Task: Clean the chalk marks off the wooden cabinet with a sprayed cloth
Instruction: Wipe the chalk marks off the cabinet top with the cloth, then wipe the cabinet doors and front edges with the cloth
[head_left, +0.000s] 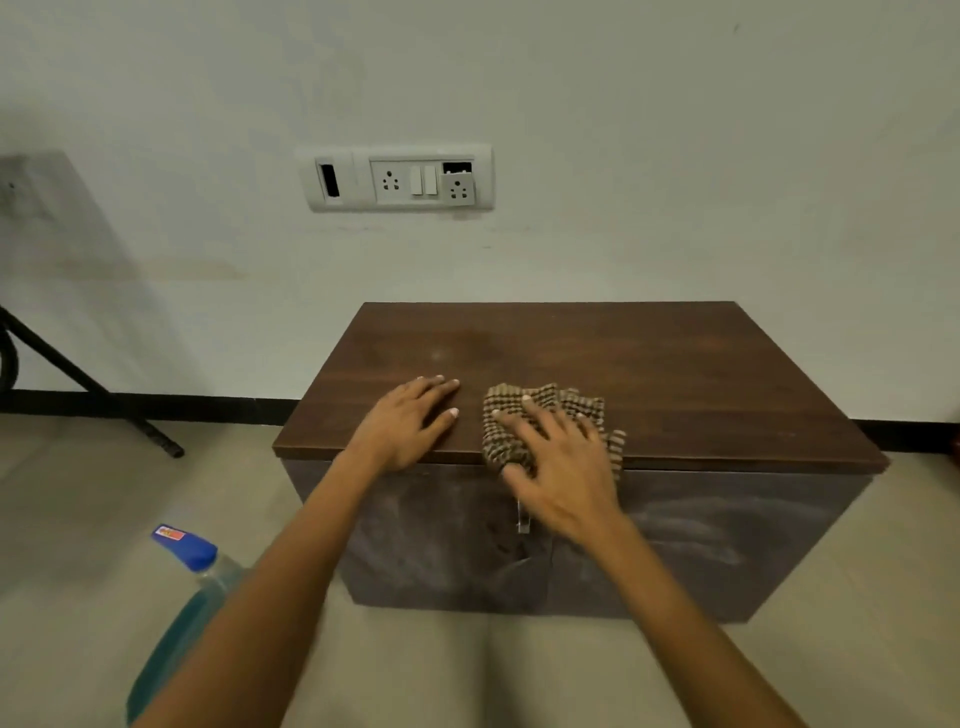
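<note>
Two hands are resting on one cabinet (649, 364): left hand (402, 423) flat, fingers together; right hand (558, 462), fingers spread, pressing one cloth (511, 415), one spray bottle (182, 587) standing nearby.

A plain indoor room, home or office, I cannot tell which: a bare pale wall (675, 156) with a socket panel (397, 178), dark skirting (156, 408), a beige floor (78, 519), a low wooden cabinet (623, 353) and a spray bottle (182, 587).

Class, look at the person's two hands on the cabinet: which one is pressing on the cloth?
The right hand. It lies spread on the checked cloth at the front edge of the cabinet; the left hand rests flat on bare wood.
</note>
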